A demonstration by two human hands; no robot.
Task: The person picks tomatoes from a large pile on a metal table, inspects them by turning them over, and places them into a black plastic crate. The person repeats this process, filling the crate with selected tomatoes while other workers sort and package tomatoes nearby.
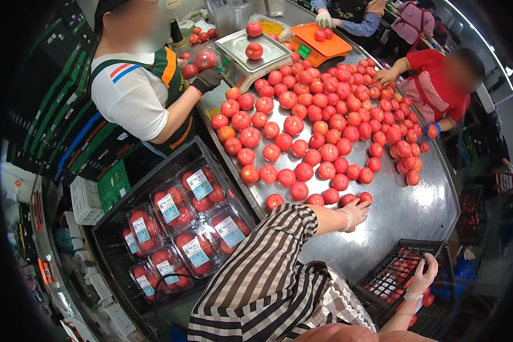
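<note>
My left hand (355,216), in a clear plastic glove, lies low over the steel table with its fingers spread. Its fingertips touch a red tomato (364,197) at the near edge of a wide spread of loose tomatoes (326,170). At the lower right, my right hand (424,273), gloved likewise, has its fingers curled at a black plastic crate (370,278) with tomatoes in it; whether it grips the crate cannot be told.
A large black crate (104,252) of labelled clear tomato packs (194,252) stands left. Beyond are a metal-pan scale (252,49) and an orange-topped scale (320,38). Co-workers stand at the upper left, the top and the right; one's hand (387,77) touches the tomatoes.
</note>
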